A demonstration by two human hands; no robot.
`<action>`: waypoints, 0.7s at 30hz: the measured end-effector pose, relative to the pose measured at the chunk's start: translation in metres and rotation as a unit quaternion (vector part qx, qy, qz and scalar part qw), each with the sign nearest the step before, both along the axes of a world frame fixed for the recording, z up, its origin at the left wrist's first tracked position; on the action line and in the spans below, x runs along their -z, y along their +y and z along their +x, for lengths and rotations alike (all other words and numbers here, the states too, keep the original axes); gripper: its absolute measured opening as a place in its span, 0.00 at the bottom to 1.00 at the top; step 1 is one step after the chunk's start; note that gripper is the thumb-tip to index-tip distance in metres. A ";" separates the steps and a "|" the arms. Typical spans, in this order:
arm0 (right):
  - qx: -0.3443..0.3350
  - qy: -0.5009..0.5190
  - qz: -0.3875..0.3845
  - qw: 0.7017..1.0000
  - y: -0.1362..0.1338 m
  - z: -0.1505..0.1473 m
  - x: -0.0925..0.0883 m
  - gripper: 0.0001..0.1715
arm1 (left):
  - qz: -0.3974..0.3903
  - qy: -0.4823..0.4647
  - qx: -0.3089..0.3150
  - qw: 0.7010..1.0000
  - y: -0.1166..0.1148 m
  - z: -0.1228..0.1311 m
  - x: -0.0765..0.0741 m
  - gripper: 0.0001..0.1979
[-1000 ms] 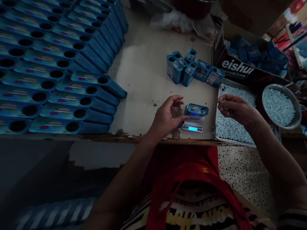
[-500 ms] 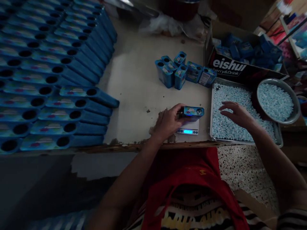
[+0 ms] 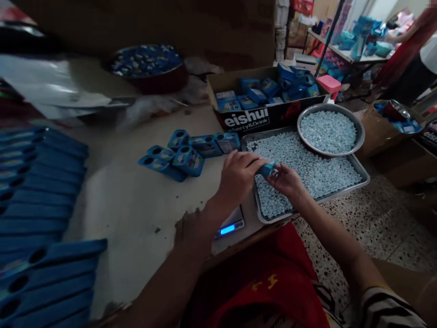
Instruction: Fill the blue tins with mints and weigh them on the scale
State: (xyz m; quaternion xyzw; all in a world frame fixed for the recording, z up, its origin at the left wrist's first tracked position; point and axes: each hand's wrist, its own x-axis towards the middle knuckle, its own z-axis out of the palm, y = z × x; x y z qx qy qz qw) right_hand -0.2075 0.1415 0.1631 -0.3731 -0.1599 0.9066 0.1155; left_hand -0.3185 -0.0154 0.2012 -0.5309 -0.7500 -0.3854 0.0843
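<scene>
My left hand (image 3: pixel 238 175) is closed around a small blue tin (image 3: pixel 267 169) and holds it over the near corner of a metal tray (image 3: pixel 362 182) full of pale blue candies. My right hand (image 3: pixel 286 180) has its fingers pinched together at the tin's end, touching it. The small digital scale (image 3: pixel 230 224) with a lit blue display sits bare near the table's front edge, partly hidden behind my left forearm.
Several loose blue tins (image 3: pixel 184 152) lie mid-table. Rows of stacked blue tins (image 3: pixel 41 214) fill the left side. A round metal bowl (image 3: pixel 330 131) of candies rests on the tray. A cardboard box (image 3: pixel 252 102) of tins stands behind. A person (image 3: pixel 414 41) stands far right.
My left hand lifted the blue tin off the scale and carried it right, over the candy tray. My right hand came in to meet it. The view swung right and up.
</scene>
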 end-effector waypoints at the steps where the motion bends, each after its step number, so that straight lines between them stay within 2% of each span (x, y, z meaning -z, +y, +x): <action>1: 0.000 0.008 -0.015 1.000 0.002 -0.001 0.002 0.10 | 0.013 -0.029 -0.014 0.999 -0.002 -0.003 0.002 0.13; 3: -0.014 0.029 -0.038 0.999 0.004 -0.002 0.005 0.09 | 0.046 -0.103 -0.039 0.993 -0.008 -0.007 0.007 0.11; 5: -0.034 0.052 -0.045 0.997 0.005 -0.001 0.005 0.09 | 0.083 -0.200 -0.070 0.974 -0.020 -0.009 0.016 0.17; 8: -0.056 0.065 -0.012 0.996 0.008 0.006 0.001 0.07 | 0.138 -0.352 -0.127 0.917 -0.054 -0.006 0.035 0.29; 10: -0.075 0.058 0.034 0.995 0.011 0.013 -0.002 0.10 | 0.160 -0.421 -0.163 0.878 -0.084 0.001 0.047 0.30; 12: -0.106 0.055 0.088 0.989 0.015 0.017 -0.004 0.15 | 0.164 -0.453 -0.190 0.855 -0.114 0.011 0.056 0.29; 15: -0.159 0.055 0.153 0.974 0.015 0.014 -0.007 0.18 | 0.154 -0.467 -0.210 0.845 -0.146 0.024 0.067 0.27; 18: -0.229 0.055 0.200 0.951 0.001 0.004 -0.016 0.16 | 0.149 -0.476 -0.204 0.843 -0.160 0.030 0.077 0.27; 21: -0.325 0.079 0.260 0.906 -0.020 -0.007 -0.032 0.14 | 0.148 -0.489 -0.179 0.841 -0.163 0.030 0.085 0.27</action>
